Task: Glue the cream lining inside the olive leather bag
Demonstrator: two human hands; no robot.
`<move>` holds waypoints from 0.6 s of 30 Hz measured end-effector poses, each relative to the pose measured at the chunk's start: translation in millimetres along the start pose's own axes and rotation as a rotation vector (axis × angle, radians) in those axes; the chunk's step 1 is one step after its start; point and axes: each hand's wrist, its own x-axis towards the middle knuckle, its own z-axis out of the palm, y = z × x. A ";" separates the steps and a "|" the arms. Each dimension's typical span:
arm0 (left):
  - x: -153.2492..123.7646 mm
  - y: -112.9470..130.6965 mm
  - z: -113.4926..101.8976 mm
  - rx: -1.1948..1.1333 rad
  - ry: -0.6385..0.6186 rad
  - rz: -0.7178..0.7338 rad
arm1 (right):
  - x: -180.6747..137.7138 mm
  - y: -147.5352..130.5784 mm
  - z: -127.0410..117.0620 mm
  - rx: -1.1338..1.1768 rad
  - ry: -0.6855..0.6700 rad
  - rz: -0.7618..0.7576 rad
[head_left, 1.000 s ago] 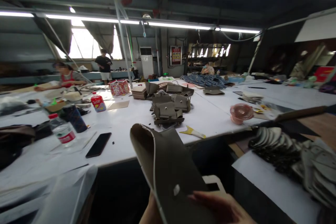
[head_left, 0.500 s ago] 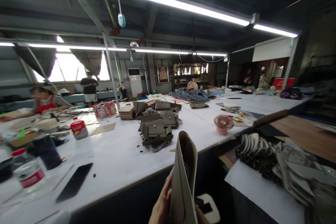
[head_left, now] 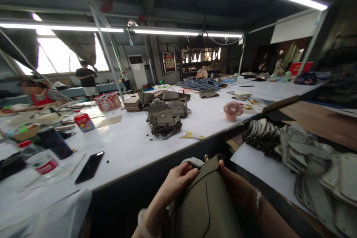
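Observation:
An olive-grey leather bag (head_left: 205, 200) sits low in front of me, with a small brass fitting at its top edge. My left hand (head_left: 174, 184) grips the bag's upper left edge, fingers curled over it. My right hand (head_left: 237, 187) clasps the upper right side from behind, fingers closed on the leather. Both hands hold the bag over the dark gap below the edge of the white table (head_left: 134, 145).
On the white table lie a black phone (head_left: 89, 166), a water bottle (head_left: 43, 163), a pile of finished olive bags (head_left: 164, 117), a yellow scraper (head_left: 191, 135) and a pink fan (head_left: 232, 110). Stacked leather pieces (head_left: 301, 148) are at the right. Other people work at the far left.
The bag has dropped from an upright, raised position to low in front of me. Both hands now grip its top edge. The view has swung slightly left and down.

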 end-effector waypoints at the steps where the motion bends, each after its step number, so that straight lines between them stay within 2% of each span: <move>1: 2.8 2.1 -1.0 0.036 -0.013 -0.014 | -2.2 1.7 -0.8 -0.007 0.009 0.009; 5: 16.9 10.7 -9.4 0.060 -0.078 -0.055 | -8.3 -0.1 5.7 -0.015 0.149 -0.054; 9: 21.1 15.6 -29.3 -0.108 -0.158 -0.065 | -12.7 -9.2 15.9 0.054 0.328 -0.141; 10: 18.3 11.4 -34.3 -0.177 -0.112 -0.063 | -14.1 -10.3 15.7 0.098 0.352 -0.129; 12: 8.0 -6.8 -38.6 -0.336 0.088 -0.078 | -17.4 -9.8 10.4 0.192 0.380 -0.107; 14: -6.2 -35.8 -29.7 -0.502 0.328 -0.155 | -21.0 -6.3 0.8 0.255 0.414 -0.139; 15: -13.9 -51.8 -19.4 -0.581 0.383 -0.232 | -22.7 -4.1 -4.3 0.251 0.425 -0.171; 16: -21.6 -67.1 -5.8 -0.655 0.350 -0.304 | -24.1 -1.9 -8.8 0.215 0.432 -0.203; 18: -35.6 -90.7 27.0 -0.780 0.187 -0.450 | -24.9 1.3 -14.7 0.019 0.441 -0.289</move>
